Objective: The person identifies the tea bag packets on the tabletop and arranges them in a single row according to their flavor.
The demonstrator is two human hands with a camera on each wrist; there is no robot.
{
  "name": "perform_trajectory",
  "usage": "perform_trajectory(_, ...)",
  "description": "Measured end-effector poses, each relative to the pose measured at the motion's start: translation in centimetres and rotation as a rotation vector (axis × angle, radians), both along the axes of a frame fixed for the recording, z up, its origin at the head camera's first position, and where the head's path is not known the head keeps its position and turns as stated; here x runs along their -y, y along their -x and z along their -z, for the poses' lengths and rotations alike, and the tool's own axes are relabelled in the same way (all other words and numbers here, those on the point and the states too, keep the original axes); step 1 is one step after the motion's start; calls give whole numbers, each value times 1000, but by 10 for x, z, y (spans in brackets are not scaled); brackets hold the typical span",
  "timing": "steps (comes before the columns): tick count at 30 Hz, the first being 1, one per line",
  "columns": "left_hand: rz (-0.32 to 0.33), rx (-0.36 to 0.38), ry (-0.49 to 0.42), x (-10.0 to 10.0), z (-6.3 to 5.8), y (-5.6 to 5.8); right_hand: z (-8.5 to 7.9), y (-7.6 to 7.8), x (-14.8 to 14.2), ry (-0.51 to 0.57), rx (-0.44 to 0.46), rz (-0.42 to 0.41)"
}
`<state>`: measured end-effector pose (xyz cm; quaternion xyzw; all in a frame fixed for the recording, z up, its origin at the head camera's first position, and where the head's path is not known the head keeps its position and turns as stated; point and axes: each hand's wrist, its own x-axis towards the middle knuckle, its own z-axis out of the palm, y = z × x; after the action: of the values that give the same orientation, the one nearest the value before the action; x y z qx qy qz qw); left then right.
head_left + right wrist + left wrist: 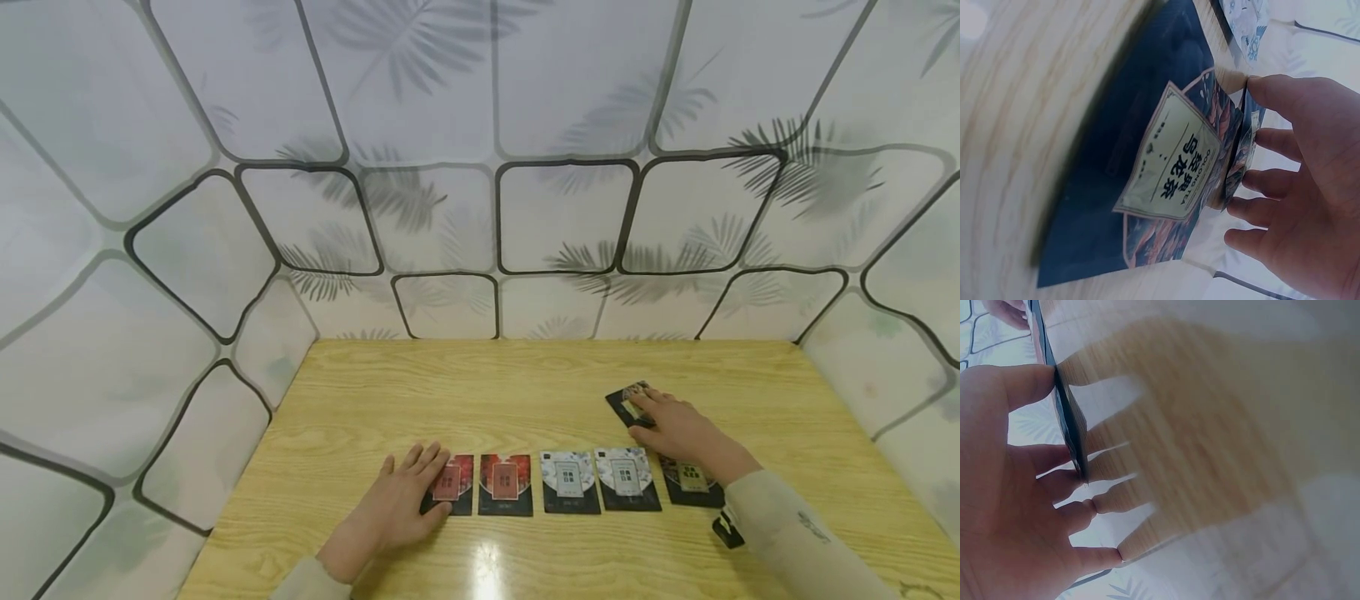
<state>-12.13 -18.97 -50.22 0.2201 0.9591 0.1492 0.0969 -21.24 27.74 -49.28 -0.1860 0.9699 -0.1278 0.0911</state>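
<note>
A row of tea sachets lies on the table. My left hand (397, 506) rests with spread fingers against the leftmost red sachet (464, 487), which shows edge-on as a thin packet (1067, 425) in the left wrist view. Beside it lie a second red sachet (505, 486) and two white-and-black ones, the left white sachet (571, 483) and the right white sachet (628, 479). At the right end is a dark oolong tea sachet (1175, 156), partly under my right forearm. Behind it, my right hand (678, 427) touches another dark sachet (624, 406) with extended fingers; that sachet lies askew.
The wood-grain table (450, 383) is bounded by patterned fabric walls (442, 304) at the back and sides. A small black object (727, 532) is beside my right sleeve, low over the table.
</note>
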Motion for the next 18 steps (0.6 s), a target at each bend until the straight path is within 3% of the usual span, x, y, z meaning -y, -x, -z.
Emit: perform_trajectory(18,2,-15,5,0,0,-1,2,-2,-15,-10,-30,9)
